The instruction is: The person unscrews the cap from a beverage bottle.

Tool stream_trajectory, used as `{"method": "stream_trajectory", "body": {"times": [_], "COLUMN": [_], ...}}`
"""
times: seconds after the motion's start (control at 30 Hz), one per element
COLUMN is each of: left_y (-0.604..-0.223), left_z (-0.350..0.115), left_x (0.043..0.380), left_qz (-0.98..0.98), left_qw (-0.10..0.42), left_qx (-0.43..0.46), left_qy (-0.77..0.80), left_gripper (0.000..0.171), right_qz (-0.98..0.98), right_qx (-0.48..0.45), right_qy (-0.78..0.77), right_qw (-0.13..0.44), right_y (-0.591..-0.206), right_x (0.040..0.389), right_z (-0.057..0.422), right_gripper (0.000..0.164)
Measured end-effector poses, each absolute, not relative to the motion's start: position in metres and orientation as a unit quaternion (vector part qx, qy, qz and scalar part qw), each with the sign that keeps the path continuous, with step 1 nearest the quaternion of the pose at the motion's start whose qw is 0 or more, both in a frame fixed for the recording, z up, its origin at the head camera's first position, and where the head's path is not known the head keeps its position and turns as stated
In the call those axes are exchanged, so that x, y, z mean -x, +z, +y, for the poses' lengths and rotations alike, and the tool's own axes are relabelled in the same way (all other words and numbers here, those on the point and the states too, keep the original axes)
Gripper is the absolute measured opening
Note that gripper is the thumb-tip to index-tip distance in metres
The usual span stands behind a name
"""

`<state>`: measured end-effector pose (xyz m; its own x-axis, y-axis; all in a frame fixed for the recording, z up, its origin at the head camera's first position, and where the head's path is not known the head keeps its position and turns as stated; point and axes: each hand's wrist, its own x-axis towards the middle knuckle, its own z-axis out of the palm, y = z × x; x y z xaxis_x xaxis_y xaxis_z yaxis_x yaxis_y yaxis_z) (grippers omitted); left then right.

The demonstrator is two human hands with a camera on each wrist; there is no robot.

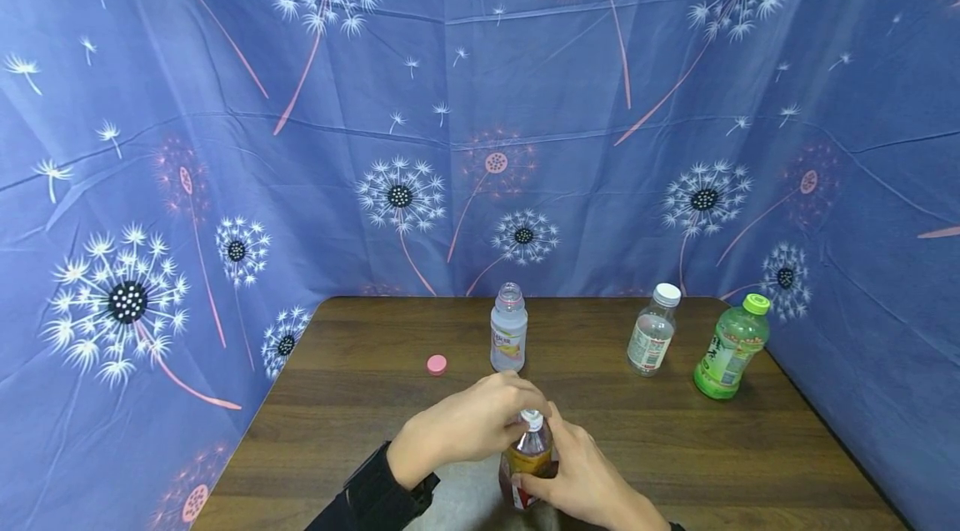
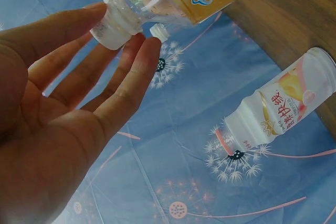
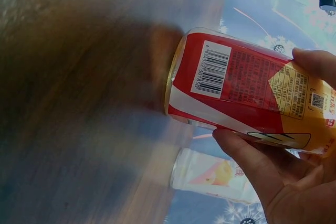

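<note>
A bottle with a red and yellow label [image 1: 529, 462] stands upright near the table's front edge. My right hand [image 1: 587, 473] grips it round the body, thumb on the near side; the barcode label [image 3: 212, 69] faces the right wrist camera. From above, my left hand [image 1: 480, 418] reaches over its neck. In the left wrist view, thumb and fingertips pinch the white cap [image 2: 109, 35], which sits on the bottle's neck. Behind the hands is a whitish bottle [image 1: 508, 339] with its mouth uncapped and a pink ring round the neck. To its left a pink cap [image 1: 437, 364] lies on the table.
Farther right stand a clear bottle with a white cap [image 1: 651, 335] and a green bottle with a lime cap [image 1: 731, 352]. The wooden table [image 1: 337, 398] meets a blue dandelion-print cloth [image 1: 450, 97] along its back and sides.
</note>
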<state>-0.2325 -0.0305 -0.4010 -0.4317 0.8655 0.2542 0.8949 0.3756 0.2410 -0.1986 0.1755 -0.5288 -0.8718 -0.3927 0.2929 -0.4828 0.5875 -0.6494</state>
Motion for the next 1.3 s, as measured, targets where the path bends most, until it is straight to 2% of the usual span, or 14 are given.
{"method": "stream_trajectory", "body": {"times": [0.13,0.2,0.33,0.43,0.6,0.7,0.87,1.17,1.3], "left_y": [-0.400,-0.400,-0.401,-0.403,-0.407,-0.409,-0.412,-0.408,-0.404], "left_z": [-0.032,-0.032,-0.029,-0.026,-0.017,-0.012,-0.010,-0.012,-0.014], "left_x": [0.231,0.231,0.229,0.227,0.225,0.223,0.223,0.225,0.226], "left_qz": [-0.824,-0.823,-0.831,-0.846,-0.882,-0.900,-0.909,-0.893,-0.885], "left_qw": [0.036,0.038,0.053,0.084,0.132,0.141,0.128,0.097,0.074], "left_qx": [0.539,0.540,0.524,0.497,0.413,0.354,0.328,0.375,0.399], "left_qy": [-0.167,-0.169,-0.179,-0.173,-0.188,-0.213,-0.223,-0.231,-0.230], "left_gripper": [0.039,0.039,0.034,0.038,0.044,0.045,0.035,0.019,0.017], "right_qz": [-0.884,-0.884,-0.900,-0.908,-0.890,-0.882,-0.885,-0.877,-0.875], "right_qx": [-0.246,-0.246,-0.240,-0.238,-0.253,-0.254,-0.244,-0.263,-0.265], "right_qy": [0.395,0.395,0.361,0.340,0.377,0.396,0.393,0.397,0.399], "right_qw": [0.046,0.043,0.051,0.060,0.047,0.039,0.043,0.069,0.061], "right_y": [-0.529,-0.529,-0.529,-0.529,-0.529,-0.530,-0.529,-0.529,-0.530], "right_x": [0.198,0.197,0.197,0.198,0.199,0.199,0.198,0.199,0.199], "right_z": [0.176,0.176,0.176,0.176,0.176,0.177,0.176,0.175,0.176], "right_gripper": [0.083,0.079,0.093,0.100,0.078,0.073,0.076,0.080,0.083]}}
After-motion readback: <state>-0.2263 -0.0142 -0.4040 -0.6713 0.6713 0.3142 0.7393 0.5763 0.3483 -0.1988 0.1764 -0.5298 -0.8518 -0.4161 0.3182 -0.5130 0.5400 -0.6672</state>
